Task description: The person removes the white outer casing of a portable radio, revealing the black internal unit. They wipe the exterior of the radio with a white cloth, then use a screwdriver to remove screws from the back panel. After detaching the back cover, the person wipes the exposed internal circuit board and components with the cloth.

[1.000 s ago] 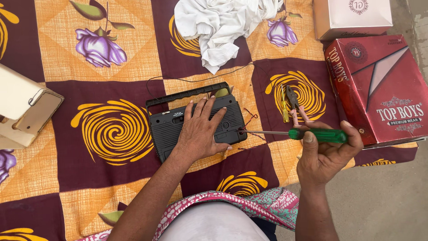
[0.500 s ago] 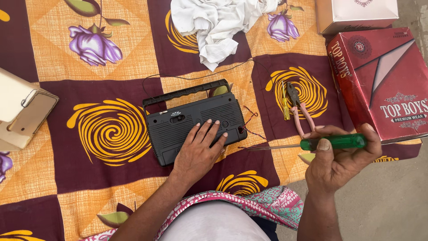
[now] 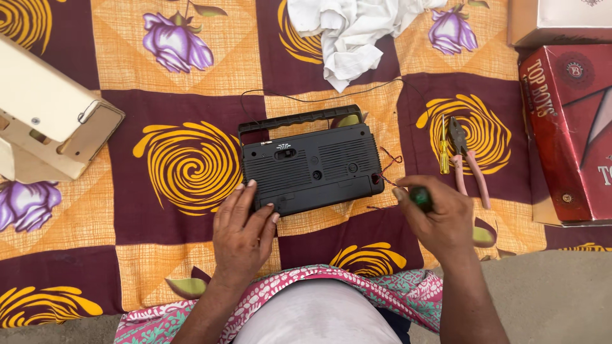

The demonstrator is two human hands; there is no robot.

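Radio lies between hands: left flat on its near edge, right gripping screwdriver.

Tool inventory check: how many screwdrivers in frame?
2. A green-handled screwdriver sits in the right hand, at the right end of the black radio. A yellow screwdriver lies on the cloth beside the pliers. More could be hidden under the white rag.
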